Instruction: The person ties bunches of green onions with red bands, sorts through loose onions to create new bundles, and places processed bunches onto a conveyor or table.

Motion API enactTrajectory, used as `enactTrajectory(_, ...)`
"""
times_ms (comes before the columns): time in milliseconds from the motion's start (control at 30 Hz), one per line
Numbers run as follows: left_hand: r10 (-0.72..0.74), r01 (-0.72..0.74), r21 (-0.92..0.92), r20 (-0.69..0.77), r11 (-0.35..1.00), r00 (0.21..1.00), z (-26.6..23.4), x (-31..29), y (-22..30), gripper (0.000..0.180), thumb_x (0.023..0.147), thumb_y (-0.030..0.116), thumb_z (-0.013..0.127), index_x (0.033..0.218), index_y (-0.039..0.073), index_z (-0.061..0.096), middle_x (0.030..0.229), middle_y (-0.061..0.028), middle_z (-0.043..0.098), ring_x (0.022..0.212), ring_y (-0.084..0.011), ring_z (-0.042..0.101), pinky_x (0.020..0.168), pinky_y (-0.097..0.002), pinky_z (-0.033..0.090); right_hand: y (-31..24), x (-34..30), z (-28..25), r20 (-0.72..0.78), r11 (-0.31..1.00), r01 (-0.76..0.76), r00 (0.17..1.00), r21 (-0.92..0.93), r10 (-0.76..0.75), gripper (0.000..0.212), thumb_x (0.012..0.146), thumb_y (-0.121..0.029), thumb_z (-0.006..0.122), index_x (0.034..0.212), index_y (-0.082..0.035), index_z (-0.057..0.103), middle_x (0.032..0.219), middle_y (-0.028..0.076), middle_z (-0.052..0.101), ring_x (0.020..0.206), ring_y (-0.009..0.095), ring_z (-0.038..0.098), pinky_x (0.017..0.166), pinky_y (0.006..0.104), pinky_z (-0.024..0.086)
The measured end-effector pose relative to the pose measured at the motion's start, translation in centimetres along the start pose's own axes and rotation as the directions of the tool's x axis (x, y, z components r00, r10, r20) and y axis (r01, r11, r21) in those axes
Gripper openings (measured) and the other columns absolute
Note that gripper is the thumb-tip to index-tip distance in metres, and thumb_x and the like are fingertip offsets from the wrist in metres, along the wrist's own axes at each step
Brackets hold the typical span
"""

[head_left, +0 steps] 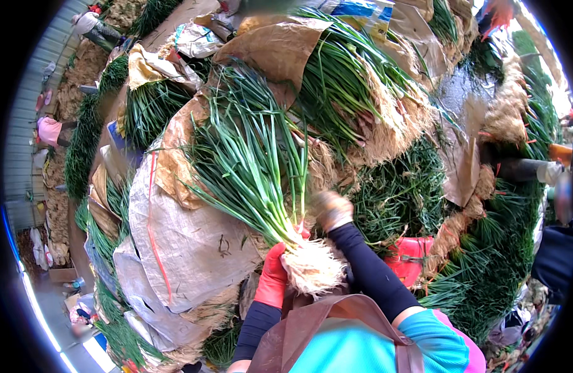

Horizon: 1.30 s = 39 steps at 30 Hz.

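Scallions point(255, 168) in a bunch stand before us above the white woven sack point(187, 242); our left hand point(275, 273), red-gloved, is closed around their pale roots, while our right hand point(332, 210) presses half-curled against the stems.

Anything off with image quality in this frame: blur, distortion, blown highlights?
Head view: heavy fisheye bending, with a black rim at the corners; the right hand is motion-blurred, while the left hand and the bunch of green onions it grips near the roots are fairly sharp; soft daylight, no hard shadows; the upper right edge is washed out.
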<state>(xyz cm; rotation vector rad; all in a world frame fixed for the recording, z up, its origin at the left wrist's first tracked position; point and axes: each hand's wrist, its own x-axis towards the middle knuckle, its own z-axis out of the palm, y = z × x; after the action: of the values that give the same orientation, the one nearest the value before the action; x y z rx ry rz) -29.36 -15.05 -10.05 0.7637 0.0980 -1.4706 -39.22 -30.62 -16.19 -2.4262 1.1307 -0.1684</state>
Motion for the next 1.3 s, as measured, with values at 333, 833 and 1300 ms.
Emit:
enactTrajectory(333, 0.014, -0.014, -0.005, -0.002, 1.0, 1.0, 0.8, -1.5, 0.6, 0.083, 0.066, 0.045, 0.067, 0.129, 0.001, 0.036, 0.129, -0.0204, 0.041, 0.111, -0.0301, 0.048, 0.094, -0.0435, 0.041, 1.7, 1.2, -3.1, 0.317, 0.816, -0.135, 0.946, 0.562, -0.062, 0.038, 0.088, -0.037, 0.049, 0.107, -0.007, 0.06, 0.094, 0.012, 0.064, 0.09, 0.023, 0.06, 0.077, 0.0354, 0.046)
enactTrajectory(833, -0.04, 0.041, -0.13, 0.011, 0.991, 0.999, 1.1, -0.7, -0.3, 0.079, 0.074, 0.04, 0.063, 0.138, 0.014, 0.024, 0.129, -0.015, 0.042, 0.111, -0.0314, 0.049, 0.097, -0.0484, 0.036, -2.2, -0.3, -1.6, 0.341, 0.612, -0.299, 0.939, 0.732, 0.051, 0.052, 0.086, -0.041, 0.054, 0.116, 0.001, 0.052, 0.109, 0.015, 0.06, 0.099, 0.023, 0.057, 0.084, 0.0325, 0.045)
enactTrajectory(1300, 0.197, -0.13, -0.266, 0.246, 0.955, 0.949, 4.9, 0.9, 1.5, 0.068, 0.073, 0.039, 0.064, 0.128, 0.008, 0.038, 0.115, -0.008, 0.05, 0.117, -0.0281, 0.04, 0.103, -0.0478, 0.027, 8.7, 9.7, -13.8, -0.214, 0.859, -0.374, 0.925, -0.351, 0.315, 0.023, 0.082, -0.03, 0.053, 0.082, -0.009, 0.061, 0.075, 0.011, 0.062, 0.067, 0.025, 0.061, 0.06, 0.0373, 0.048)
